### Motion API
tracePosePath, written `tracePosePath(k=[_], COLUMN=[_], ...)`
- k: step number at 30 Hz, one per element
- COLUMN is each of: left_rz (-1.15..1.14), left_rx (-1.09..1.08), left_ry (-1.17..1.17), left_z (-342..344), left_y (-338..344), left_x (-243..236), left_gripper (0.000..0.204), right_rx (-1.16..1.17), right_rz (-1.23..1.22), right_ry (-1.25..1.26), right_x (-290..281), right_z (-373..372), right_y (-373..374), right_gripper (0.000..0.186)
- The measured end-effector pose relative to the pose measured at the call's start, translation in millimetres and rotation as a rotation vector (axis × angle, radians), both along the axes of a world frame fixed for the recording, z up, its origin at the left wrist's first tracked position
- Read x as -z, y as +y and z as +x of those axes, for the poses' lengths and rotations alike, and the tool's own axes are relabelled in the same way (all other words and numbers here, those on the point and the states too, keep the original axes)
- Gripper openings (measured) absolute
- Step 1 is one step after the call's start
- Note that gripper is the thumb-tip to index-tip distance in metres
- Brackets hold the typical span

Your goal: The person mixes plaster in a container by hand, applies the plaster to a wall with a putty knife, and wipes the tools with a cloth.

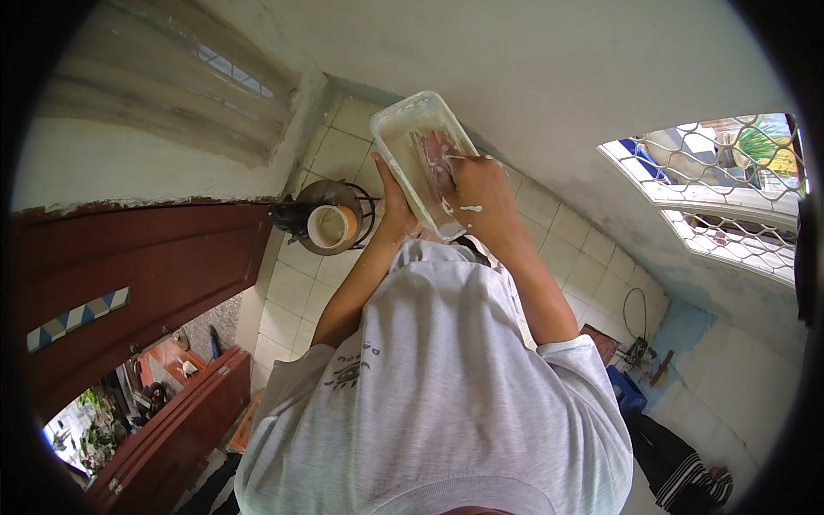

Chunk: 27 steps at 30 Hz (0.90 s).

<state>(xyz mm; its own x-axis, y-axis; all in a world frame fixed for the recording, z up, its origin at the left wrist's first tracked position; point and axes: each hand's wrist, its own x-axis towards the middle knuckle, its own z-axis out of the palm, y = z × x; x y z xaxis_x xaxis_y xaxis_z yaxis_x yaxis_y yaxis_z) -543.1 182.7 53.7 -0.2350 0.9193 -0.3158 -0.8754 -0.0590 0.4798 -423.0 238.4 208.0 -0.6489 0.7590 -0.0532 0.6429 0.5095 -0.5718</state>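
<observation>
Tub: the long, pale plastic tub (396, 140) was held in front of the person's body, above the tiled floor (342, 144). It lay slantwise, with its far end toward the left, and whitish smears were on its inside.
Left hand: this hand (394, 203) was half curved and had hold of the tub from its left long side. One digit lay along the outer wall; the other fingers were hidden, so I cannot tell how they were placed.
Right hand: this one (485, 196) was closed on a pinkish tool (433, 163) and reached over the right rim. White drops (quite thick ones) stuck to its skin.
Tool: it was inside the tub, smeared with white; its exact kind I could not tell.
Stool: at the left of the left hand stood a round stool (350, 250), and on it an orange-and-white bucket (348, 225). A black plastic bag (293, 220) was just beside the bucket.
Door: a red-brown door (172, 257) was farther to the left.
Window: at the right, a window with a wavy metal grille (725, 184) was in the pale wall (549, 94).
</observation>
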Motion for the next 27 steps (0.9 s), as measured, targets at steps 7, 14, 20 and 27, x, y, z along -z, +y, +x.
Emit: tracePosePath(k=[7,14,20,27], left_rz=[-0.168,-0.104,-0.161,-0.008], left_rx=[0.085,0.105,0.044,0.07], left_ry=[-0.048,-0.02,0.011,-0.101], left_z=[-41,-62,-80,-85], left_y=[-17,-34,-48,-49], left_x=[15,12,42,29], left_gripper=[0.096,0.083,0.08,0.081], right_rx=[-0.225,-0.013,-0.12,0.055], right_rz=[0.078,0.048,0.021,0.05], right_ry=[-0.204,-0.188,0.007,0.004], right_x=[10,26,51,9], right_z=[-33,-58,-65,-70], right_y=[-28,-50,-61,-59], right_gripper=[0.023,0.032,0.029,0.014])
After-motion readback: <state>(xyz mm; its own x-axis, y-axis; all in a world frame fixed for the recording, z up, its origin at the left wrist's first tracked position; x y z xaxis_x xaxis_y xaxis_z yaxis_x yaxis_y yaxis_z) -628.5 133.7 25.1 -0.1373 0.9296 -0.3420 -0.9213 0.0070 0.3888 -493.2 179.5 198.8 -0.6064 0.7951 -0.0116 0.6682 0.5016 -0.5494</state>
